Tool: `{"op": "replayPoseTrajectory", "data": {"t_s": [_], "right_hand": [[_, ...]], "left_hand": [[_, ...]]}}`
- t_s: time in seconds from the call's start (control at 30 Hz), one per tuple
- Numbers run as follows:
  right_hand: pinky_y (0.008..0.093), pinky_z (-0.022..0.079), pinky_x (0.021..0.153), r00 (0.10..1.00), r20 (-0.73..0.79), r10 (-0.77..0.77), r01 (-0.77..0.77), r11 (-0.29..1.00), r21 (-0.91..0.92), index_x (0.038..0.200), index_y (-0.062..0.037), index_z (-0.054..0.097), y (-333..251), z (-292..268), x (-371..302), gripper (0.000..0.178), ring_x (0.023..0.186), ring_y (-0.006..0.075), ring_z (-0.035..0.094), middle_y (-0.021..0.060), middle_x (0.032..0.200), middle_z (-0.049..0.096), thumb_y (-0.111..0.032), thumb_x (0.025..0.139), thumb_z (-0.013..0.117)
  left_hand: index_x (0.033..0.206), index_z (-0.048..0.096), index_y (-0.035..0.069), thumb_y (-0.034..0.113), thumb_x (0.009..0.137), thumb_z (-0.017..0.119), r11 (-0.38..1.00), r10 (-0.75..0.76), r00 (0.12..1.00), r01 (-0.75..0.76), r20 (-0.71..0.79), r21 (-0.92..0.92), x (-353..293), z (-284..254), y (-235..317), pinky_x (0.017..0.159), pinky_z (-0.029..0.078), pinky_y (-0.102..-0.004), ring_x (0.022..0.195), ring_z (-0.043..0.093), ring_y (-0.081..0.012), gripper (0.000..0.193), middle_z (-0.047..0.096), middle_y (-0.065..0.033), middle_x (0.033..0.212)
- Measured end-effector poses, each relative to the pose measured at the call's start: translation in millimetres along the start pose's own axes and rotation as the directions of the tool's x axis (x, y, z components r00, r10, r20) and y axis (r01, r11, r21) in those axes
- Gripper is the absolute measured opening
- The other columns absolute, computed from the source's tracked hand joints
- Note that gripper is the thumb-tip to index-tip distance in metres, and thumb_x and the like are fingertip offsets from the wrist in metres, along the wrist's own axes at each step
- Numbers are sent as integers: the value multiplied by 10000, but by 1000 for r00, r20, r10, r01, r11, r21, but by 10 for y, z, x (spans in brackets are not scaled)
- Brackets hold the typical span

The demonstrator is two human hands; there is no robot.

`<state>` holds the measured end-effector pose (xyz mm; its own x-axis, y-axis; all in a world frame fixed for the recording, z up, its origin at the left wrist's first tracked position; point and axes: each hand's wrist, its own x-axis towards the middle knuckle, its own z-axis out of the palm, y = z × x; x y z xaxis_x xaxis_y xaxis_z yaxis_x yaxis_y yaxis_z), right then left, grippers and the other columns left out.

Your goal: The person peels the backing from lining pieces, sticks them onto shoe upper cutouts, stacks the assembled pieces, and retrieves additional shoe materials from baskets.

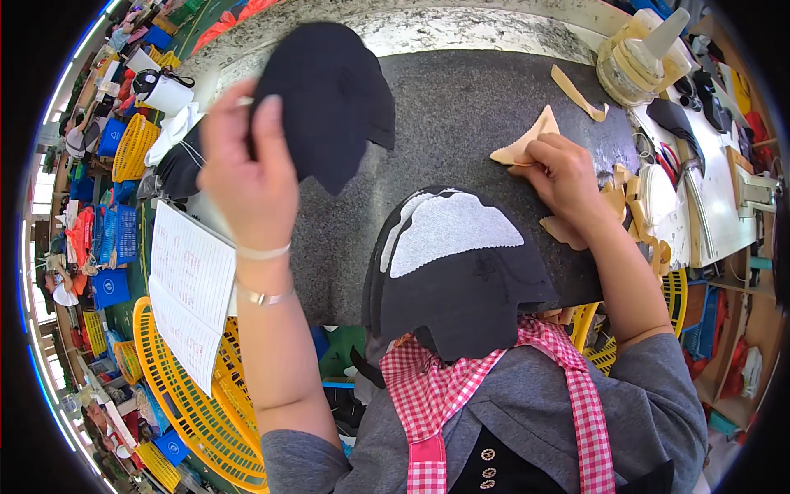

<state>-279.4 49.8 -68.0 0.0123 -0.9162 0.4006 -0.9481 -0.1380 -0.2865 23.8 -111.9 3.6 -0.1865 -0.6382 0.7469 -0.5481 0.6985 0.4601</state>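
Note:
My left hand [251, 169] pinches the left edge of a black cloth cut-out [329, 103], rounded at the top with a notched lower edge, between thumb and fingers. It is held over the far left of the dark worktop [440, 115]. On the right, the thumb and fingers of my right hand [564, 177] are closed on a small beige piece [535, 136] with a zigzag-cut edge. Between my arms, a stack of similar black cut-outs [469, 296] lies at the near edge, partly overhanging it. White zigzag-edged patches [461, 226] show on the stack's upper part.
A glue pot [629, 70] with a pale handle stands at the far right, near a curled beige strip [576, 90]. Beige scraps [568, 233] lie beside my right forearm. An open notebook [189, 288] and a yellow basket [177, 387] are on the left.

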Motion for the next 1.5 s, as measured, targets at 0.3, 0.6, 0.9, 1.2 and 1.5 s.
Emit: {"op": "replayPoseTrajectory", "data": {"t_s": [0.3, 0.6, 0.9, 1.2, 1.5], "right_hand": [[288, 497, 705, 909, 126, 398, -398, 735, 549, 1035, 3, 683, 196, -396, -105, 146, 713, 135, 603, 83, 811, 686, -94, 969, 596], [348, 568, 610, 796, -398, -455, 542, 829, 137, 930, 19, 716, -833, -501, 203, 297, 724, 255, 675, 114, 867, 704, -14, 636, 738], [344, 580, 643, 897, -240, -371, 431, 854, 293, 929, 37, 690, -1007, -474, 202, 279, 777, 293, 706, 151, 949, 705, 46, 658, 757], [356, 584, 658, 913, -154, -377, 405, 881, 244, 904, 49, 642, -1118, -499, 134, 236, 766, 291, 708, 161, 968, 701, 90, 682, 707], [261, 536, 722, 977, 214, 12, -194, 476, 858, 893, 13, 705, -1021, -534, 159, 129, 836, 143, 662, 98, 959, 702, 72, 788, 658]], "left_hand": [[1409, 509, -40, -2, 934, 580, 964, -24, 862, 153, 506, -215, -787, -346, 899, 1044, 461, -432, 1175, 629, -380, 482, 620, -232, 1290], [1018, 689, 14, 66, 848, 773, 622, -147, 668, 636, 729, -457, -762, -196, 1041, 566, 480, -253, 589, 596, -95, 197, 689, -56, 827], [1137, 663, -30, -15, 965, 581, 591, -133, 671, 644, 729, -485, -782, -173, 1014, 659, 593, -247, 857, 743, -158, 191, 743, -114, 931], [1063, 624, 20, -46, 783, 674, 921, 116, 815, 125, 567, -369, -872, -181, 1032, 675, 570, -362, 807, 690, -279, 292, 654, -103, 928], [896, 609, 86, 196, 606, 919, 897, 231, 836, 15, 498, -442, -673, -150, 894, 733, 518, -351, 863, 603, -257, 438, 592, -85, 978]]}}
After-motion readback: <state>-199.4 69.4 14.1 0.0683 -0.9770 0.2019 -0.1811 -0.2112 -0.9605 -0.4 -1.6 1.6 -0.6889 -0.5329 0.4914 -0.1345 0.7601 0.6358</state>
